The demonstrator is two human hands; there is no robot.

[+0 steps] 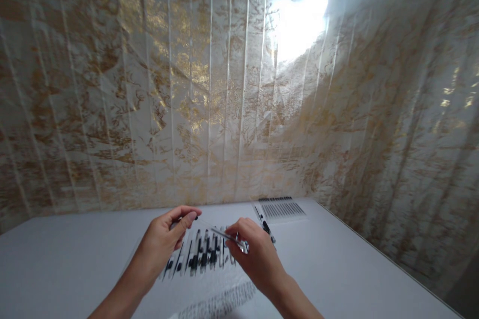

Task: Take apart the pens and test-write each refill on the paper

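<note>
Both hands pinch one thin clear-barrelled pen (220,233) over the white table (75,254).
Left hand (164,241) and right hand (252,251) each clench an end, holding it level above the row of black-and-clear pens (198,256).

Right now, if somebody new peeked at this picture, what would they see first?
Probably the bright light glaring at the top, shining on the crinkled gold-and-white curtain that fills the back. Next come the two hands low in the middle: the left hand and right hand pinch a thin pen part between them. Under them, a row of pens lies on the white table.
</note>
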